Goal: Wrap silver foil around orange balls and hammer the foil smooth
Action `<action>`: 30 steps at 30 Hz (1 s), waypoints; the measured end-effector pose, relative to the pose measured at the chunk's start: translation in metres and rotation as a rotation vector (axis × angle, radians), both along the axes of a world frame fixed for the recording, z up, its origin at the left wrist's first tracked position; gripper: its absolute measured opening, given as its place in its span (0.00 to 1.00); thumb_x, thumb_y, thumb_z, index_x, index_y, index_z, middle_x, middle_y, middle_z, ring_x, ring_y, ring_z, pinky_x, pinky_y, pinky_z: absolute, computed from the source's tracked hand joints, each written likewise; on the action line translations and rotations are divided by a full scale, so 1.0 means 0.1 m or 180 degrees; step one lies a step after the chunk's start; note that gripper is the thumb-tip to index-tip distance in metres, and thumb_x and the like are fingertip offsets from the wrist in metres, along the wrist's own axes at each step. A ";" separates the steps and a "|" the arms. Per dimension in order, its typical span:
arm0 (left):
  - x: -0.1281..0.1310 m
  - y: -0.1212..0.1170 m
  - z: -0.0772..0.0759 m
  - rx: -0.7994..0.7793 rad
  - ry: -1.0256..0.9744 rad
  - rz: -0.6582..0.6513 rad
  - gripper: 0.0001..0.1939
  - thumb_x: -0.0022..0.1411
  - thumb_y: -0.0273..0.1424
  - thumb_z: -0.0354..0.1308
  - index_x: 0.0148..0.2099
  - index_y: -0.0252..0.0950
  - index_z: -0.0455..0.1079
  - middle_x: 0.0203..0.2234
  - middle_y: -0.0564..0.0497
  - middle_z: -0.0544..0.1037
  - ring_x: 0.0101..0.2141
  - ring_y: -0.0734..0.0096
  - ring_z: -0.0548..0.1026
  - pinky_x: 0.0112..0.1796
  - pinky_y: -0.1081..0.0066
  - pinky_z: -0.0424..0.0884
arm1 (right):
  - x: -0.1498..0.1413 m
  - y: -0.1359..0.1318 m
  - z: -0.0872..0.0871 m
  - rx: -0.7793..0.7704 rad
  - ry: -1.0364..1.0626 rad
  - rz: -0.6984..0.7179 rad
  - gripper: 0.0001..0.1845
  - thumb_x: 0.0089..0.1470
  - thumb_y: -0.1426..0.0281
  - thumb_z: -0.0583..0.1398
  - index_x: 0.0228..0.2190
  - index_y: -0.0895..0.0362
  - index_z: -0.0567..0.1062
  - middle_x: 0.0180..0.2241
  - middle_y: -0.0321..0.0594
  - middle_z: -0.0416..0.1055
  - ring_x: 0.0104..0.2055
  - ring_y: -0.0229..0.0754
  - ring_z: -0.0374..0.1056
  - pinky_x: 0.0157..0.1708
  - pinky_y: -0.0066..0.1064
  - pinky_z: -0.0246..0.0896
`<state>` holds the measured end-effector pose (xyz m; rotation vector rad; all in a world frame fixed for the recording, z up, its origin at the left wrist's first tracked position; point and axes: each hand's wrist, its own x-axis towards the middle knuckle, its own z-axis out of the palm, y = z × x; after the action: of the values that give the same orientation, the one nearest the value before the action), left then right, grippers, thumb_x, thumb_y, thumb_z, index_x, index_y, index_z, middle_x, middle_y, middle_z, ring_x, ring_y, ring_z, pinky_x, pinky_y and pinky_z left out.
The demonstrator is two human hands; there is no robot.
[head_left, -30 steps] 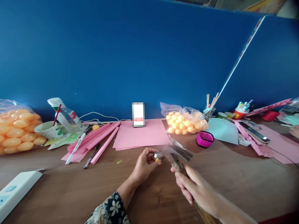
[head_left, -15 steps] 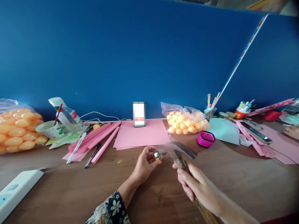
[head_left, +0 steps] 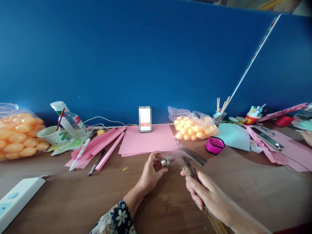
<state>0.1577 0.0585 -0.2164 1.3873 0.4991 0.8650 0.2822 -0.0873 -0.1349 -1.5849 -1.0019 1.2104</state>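
A silver ball [head_left: 164, 162] is pinched in our left hand [head_left: 151, 172], beside the blurred head of the claw hammer [head_left: 186, 162] our right hand [head_left: 198, 188] grips. Counter [head_left: 168, 201] spreads toward us from the near edge of pink paper [head_left: 146, 141].

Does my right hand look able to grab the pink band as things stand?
Probably not: the right hand is wrapped around the hammer, though nothing seems to cover the pink band.

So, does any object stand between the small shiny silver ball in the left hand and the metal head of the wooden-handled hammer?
Nothing visible does: the partly blurred hammer head is close beside the ball in the left hand; whether they touch is unclear.
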 end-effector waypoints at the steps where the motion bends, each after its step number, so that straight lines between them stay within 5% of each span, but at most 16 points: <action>1: 0.00 0.00 0.00 -0.0025 -0.0009 -0.0008 0.28 0.46 0.19 0.60 0.49 0.39 0.57 0.42 0.48 0.69 0.43 0.67 0.71 0.44 0.67 0.67 | 0.01 0.01 0.01 0.0034 -0.0029 -0.0025 0.22 0.54 0.52 0.50 0.41 0.56 0.62 0.21 0.28 0.56 0.16 0.29 0.53 0.16 0.24 0.52; 21: -0.02 -0.02 0.06 -0.0244 0.0057 -0.0265 0.19 0.47 0.23 0.61 0.43 0.35 0.63 0.36 0.47 0.76 0.38 0.68 0.74 0.40 0.68 0.69 | 0.06 0.01 -0.05 -0.0092 0.0259 -0.0029 0.22 0.53 0.51 0.50 0.39 0.56 0.62 0.22 0.28 0.56 0.16 0.28 0.52 0.16 0.23 0.52; 26: -0.02 0.00 0.07 -0.0244 0.0360 0.0005 0.20 0.46 0.27 0.63 0.43 0.35 0.64 0.34 0.49 0.75 0.36 0.68 0.74 0.39 0.68 0.70 | 0.27 -0.18 0.11 0.0058 -0.0975 -0.0136 0.22 0.58 0.54 0.44 0.41 0.56 0.66 0.23 0.33 0.62 0.19 0.34 0.59 0.22 0.29 0.59; 30: -0.02 0.00 0.09 -0.0248 0.0493 0.0014 0.20 0.46 0.28 0.62 0.44 0.36 0.64 0.33 0.49 0.76 0.36 0.67 0.75 0.40 0.66 0.70 | 0.53 -0.37 0.15 0.0174 -0.1889 -0.0166 0.16 0.54 0.56 0.52 0.37 0.52 0.70 0.29 0.41 0.70 0.31 0.46 0.67 0.31 0.35 0.60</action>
<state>0.1556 0.0585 -0.2078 1.3881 0.6481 0.7375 0.3351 -0.1239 -0.1195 -1.9616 -1.3343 0.6713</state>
